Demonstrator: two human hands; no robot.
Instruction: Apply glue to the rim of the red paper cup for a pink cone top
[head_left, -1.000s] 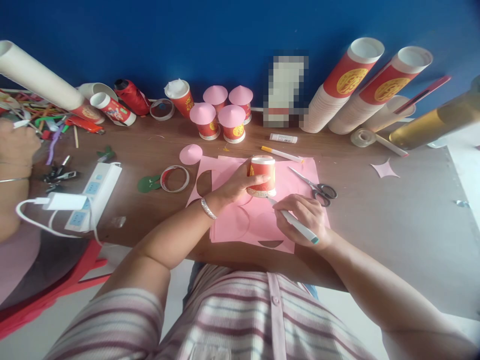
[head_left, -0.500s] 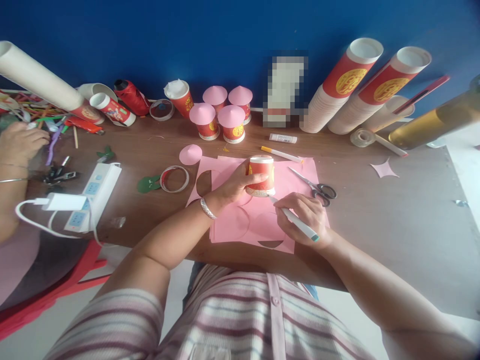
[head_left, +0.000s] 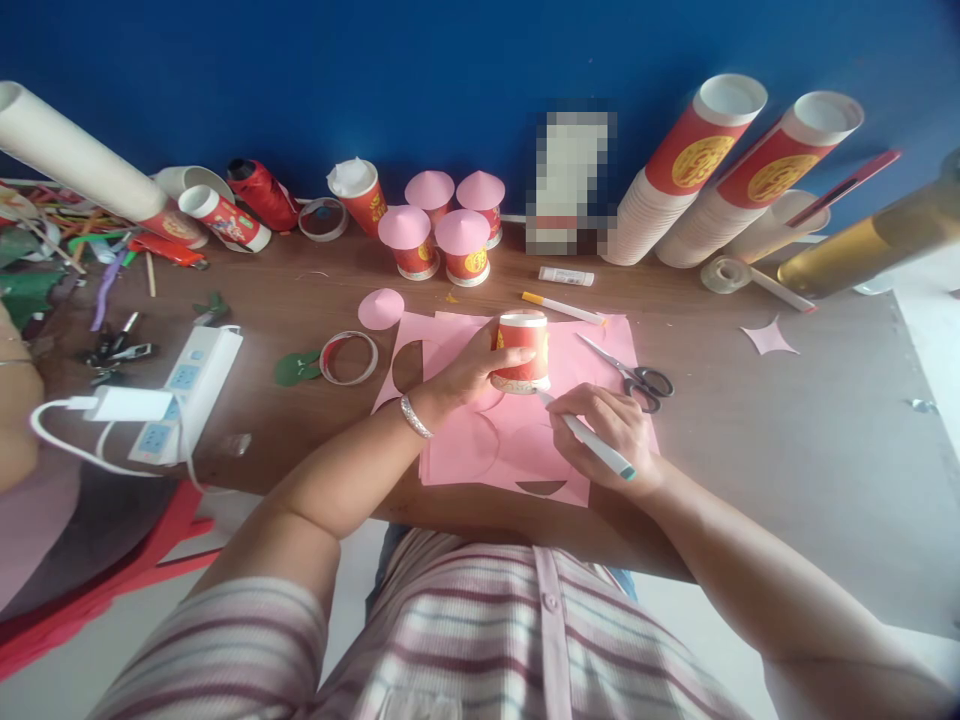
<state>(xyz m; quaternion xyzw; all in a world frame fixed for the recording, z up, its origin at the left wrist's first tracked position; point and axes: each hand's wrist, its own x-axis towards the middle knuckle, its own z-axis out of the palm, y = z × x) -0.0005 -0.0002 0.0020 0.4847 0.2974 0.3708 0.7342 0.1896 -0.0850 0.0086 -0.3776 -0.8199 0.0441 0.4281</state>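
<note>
My left hand (head_left: pixel 478 362) is wrapped round a red paper cup (head_left: pixel 523 372) with a white band at its top and a pale patterned band at its bottom. In my right hand (head_left: pixel 607 432) is a white marker (head_left: pixel 600 447) with a green end, its tip at the cup's lower edge. Beneath both hands lie pink paper sheets (head_left: pixel 457 440) with round cut-outs and drawn circles. Scissors (head_left: pixel 634 375) with black handles rest on the sheets' right side, and a white marker with a yellow cap (head_left: pixel 562 308) lies along the far edge.
Several red cups with pink paper cones (head_left: pixel 462 230) stand at the back. Tall cup stacks (head_left: pixel 686 175) lean by the blue wall. A white power strip (head_left: pixel 187 395) and a tape roll (head_left: pixel 349 358) lie left. Another person's arm (head_left: pixel 16 400) shows at the far left edge.
The other person's hand at the far left has drawn back from the craft sticks, mostly out of view. My hands, the cup and the marker hold almost the same place.
</note>
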